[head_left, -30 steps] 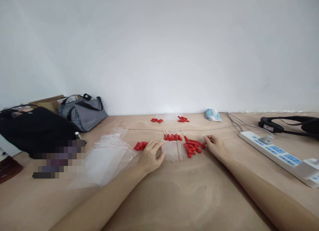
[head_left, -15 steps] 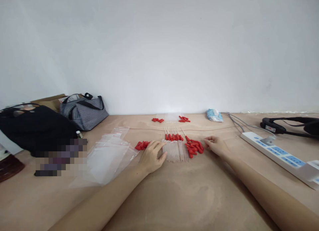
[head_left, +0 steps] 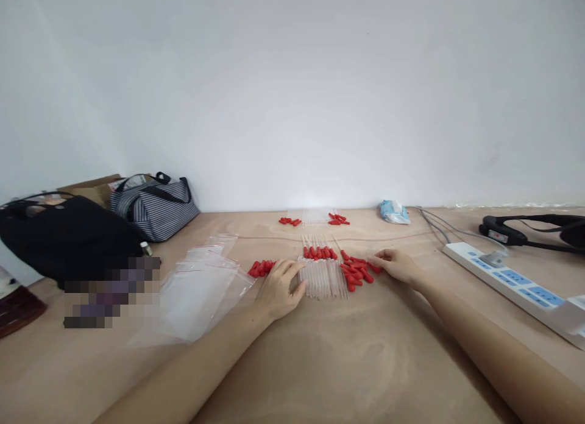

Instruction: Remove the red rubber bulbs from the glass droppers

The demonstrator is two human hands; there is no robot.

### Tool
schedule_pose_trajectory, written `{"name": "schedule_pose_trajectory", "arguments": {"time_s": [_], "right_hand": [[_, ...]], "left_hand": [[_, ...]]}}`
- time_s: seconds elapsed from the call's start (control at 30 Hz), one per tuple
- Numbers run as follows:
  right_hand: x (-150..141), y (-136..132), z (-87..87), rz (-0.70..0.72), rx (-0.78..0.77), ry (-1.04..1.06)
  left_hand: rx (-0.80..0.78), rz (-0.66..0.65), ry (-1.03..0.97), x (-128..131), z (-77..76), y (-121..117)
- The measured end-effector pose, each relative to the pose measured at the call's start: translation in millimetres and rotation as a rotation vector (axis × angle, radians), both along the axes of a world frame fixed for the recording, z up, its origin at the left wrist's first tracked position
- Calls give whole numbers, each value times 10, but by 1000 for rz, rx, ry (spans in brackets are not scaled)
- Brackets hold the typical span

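A row of clear glass dropper tubes (head_left: 323,279) lies side by side on the table in front of me. My left hand (head_left: 281,289) rests at its left end, fingers outstretched and thumb by the tubes. Red rubber bulbs (head_left: 354,270) are heaped to the right of the row. At the heap's right edge, my right hand (head_left: 398,267) pinches one red rubber bulb (head_left: 375,268) between thumb and fingers. Just behind the tubes are droppers with red bulbs fitted (head_left: 320,252). A smaller bulb pile (head_left: 260,268) sits beside my left hand, partly covered by it.
Clear zip bags (head_left: 196,296) lie at left, near a striped bag (head_left: 162,208) and a black bag (head_left: 68,238). Farther back are more tubes and red bulbs (head_left: 338,219) and a blue tissue pack (head_left: 394,211). A power strip (head_left: 507,284) and black headset (head_left: 530,229) occupy the right.
My right hand has moved slightly left to the heap and its fingertips have closed on a red bulb at the edge. My left hand has stayed in place.
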State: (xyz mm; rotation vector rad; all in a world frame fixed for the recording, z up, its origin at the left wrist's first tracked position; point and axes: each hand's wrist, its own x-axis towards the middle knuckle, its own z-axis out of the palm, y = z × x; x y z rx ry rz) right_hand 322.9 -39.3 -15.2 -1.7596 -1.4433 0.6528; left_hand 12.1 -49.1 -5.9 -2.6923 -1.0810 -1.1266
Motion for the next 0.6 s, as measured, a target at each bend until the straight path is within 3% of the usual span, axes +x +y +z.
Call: {"name": "schedule_pose_trajectory", "arguments": {"time_s": [0.1, 0.6], "right_hand": [[1, -31, 42, 118, -82, 118], [-52, -27, 24, -49, -134, -80]], "left_hand": [[-1, 0, 3, 0, -7, 2], [-4, -8, 4, 1, -6, -3]]}}
